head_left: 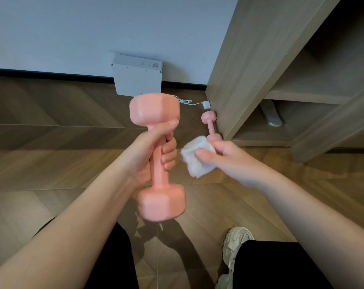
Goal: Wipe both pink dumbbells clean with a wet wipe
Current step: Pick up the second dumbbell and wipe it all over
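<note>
My left hand [154, 152] grips the handle of a pink dumbbell [156, 113], which stands almost upright in the air at the middle of the view. My right hand [227, 158] pinches a crumpled white wet wipe [194, 161] just right of the handle, a small gap away from it. A second pink dumbbell [209, 122] lies on the wooden floor against the foot of a wooden cabinet, its near end partly hidden behind the wipe.
A wooden cabinet [260, 65] with open shelves stands at the right. A white box [138, 78] leans on the wall, with a white cable and plug [206, 104] on the floor beside it. My shoe [236, 247] is at lower right.
</note>
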The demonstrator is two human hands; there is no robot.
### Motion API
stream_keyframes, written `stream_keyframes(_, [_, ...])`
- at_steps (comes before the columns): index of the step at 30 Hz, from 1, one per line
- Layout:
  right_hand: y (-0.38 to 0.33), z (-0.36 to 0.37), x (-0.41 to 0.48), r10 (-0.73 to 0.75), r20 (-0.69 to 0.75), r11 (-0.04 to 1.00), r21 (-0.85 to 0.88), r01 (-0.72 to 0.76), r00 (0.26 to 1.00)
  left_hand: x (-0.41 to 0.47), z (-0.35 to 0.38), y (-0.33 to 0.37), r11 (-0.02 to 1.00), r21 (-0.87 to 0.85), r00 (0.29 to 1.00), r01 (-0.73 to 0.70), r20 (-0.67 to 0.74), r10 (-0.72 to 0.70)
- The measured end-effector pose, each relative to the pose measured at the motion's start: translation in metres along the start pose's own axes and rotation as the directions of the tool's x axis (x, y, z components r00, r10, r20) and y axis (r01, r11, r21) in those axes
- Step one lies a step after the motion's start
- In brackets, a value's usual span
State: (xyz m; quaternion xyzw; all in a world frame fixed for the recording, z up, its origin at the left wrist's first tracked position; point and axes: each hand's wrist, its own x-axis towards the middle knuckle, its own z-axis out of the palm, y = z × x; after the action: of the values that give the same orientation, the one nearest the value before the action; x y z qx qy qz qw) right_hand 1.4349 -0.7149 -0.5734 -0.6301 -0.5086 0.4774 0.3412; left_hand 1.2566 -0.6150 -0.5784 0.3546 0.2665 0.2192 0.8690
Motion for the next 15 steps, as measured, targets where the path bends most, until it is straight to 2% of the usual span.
stream_keyframes(2, [0.002,0.001,-0.004,0.068,0.191,0.988,0.126,-0.093,0.979,0.0,-0.001,0.0,0.999,0.005,0.999,-0.037,0.003,0.037])
stream_keyframes(4, [0.004,0.002,-0.004,0.089,0.27,0.968,0.203,-0.147,0.959,0.0,-0.002,0.001,0.998,0.008,0.998,-0.064,0.023,0.064])
stream_keyframes(12, [0.002,0.044,0.004,0.12,0.345,0.975,0.135,-0.176,0.931,0.003,0.002,-0.002,0.993,-0.007,0.99,-0.117,0.082,0.117])
stream_keyframes(15, [0.002,0.056,0.006,0.132,0.336,0.97,0.15,-0.192,0.932,0.004,0.004,-0.007,0.987,0.083,0.989,-0.138,0.07,0.133])
